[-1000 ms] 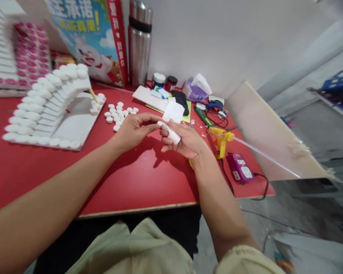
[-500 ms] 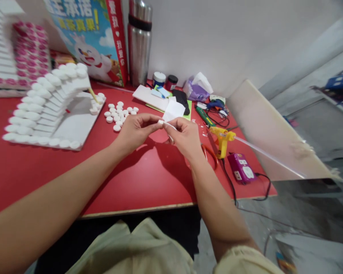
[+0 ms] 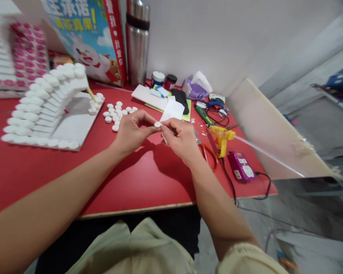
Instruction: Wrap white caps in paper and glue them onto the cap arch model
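A small round white roll (image 3: 157,124) is pinched between the fingertips of my left hand (image 3: 133,131). My right hand (image 3: 180,137) meets it from the other side, thumb and forefinger closed at the roll's edge. A thin white strip end (image 3: 164,140) shows below the right fingers, though most of it is hidden. Left of my hands lies a loose pile of similar white discs (image 3: 113,114). Farther left stands a white curved staircase model (image 3: 50,110), edged with rows of these discs.
A yellow glue gun (image 3: 222,137) with a long clear stick rests at right, near orange-handled scissors (image 3: 210,156) and a purple power box (image 3: 242,167). White paper (image 3: 173,110) lies behind my hands. A steel flask (image 3: 137,49) stands by a colourful box (image 3: 94,45).
The white piece has turned, so its round face now shows, and it sits slightly lower and to the left. My right fingers have moved closer to the left ones.
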Available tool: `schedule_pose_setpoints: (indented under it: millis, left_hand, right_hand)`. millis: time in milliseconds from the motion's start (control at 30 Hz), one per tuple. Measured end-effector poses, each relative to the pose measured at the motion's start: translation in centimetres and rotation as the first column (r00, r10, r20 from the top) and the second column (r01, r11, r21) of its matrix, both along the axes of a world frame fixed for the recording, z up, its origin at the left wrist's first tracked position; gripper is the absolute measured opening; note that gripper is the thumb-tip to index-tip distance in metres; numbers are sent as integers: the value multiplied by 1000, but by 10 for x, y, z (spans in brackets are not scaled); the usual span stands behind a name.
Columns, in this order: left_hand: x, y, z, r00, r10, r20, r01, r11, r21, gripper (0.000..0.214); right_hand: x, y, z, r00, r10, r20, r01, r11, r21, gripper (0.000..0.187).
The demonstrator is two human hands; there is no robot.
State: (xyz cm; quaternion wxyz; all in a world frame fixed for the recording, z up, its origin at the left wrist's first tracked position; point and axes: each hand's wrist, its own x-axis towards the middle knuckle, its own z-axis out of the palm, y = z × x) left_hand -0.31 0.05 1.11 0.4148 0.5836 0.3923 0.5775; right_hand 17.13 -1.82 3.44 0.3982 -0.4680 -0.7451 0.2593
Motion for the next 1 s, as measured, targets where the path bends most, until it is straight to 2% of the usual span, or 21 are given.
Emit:
schedule_pose_setpoints:
  millis: [200,400,600,700,767,800,867,933,967,1000]
  left_hand:
    - [1,0,-1,1000,-2,-27,1,1000,-5,31]
    - [0,1,-5,996,-63,-68,61,998,-28,20]
    - [-2,2,-4,986,-131,-104,131,991,-7,20]
    - [-2,1,0,982,-99,-163,106,994,33,17]
    - [-2,0,3,977,-79,-196,90,995,48,18]
    - [-2,0,4,975,-78,-207,90,995,47,19]
    - [-3,0,6,971,-92,-219,102,994,35,20]
    - [-3,1,6,971,-106,-215,115,993,30,20]
    - [-4,2,6,972,-111,-205,120,992,32,20]
    - [-4,2,5,974,-113,-194,122,992,36,19]
  right_hand:
    - [3,2,1,996,54,-72,-62,991,-120,20]
    - [2,6,-6,998,-7,-64,-2,991,-131,20]
    - [-1,5,-6,988,-57,-146,38,990,-134,23]
    - [-2,5,-2,967,-75,-245,10,966,-257,33]
    - [-1,8,1,919,-106,-380,-73,901,-427,43]
    - [1,10,2,886,-124,-447,-145,842,-520,49]
    - [4,15,5,823,-150,-548,-311,688,-656,55]
    - [7,19,6,774,-174,-609,-431,560,-708,51]
    - [8,19,6,754,-190,-628,-460,530,-713,47]
    - [9,20,5,738,-204,-643,-473,523,-709,42]
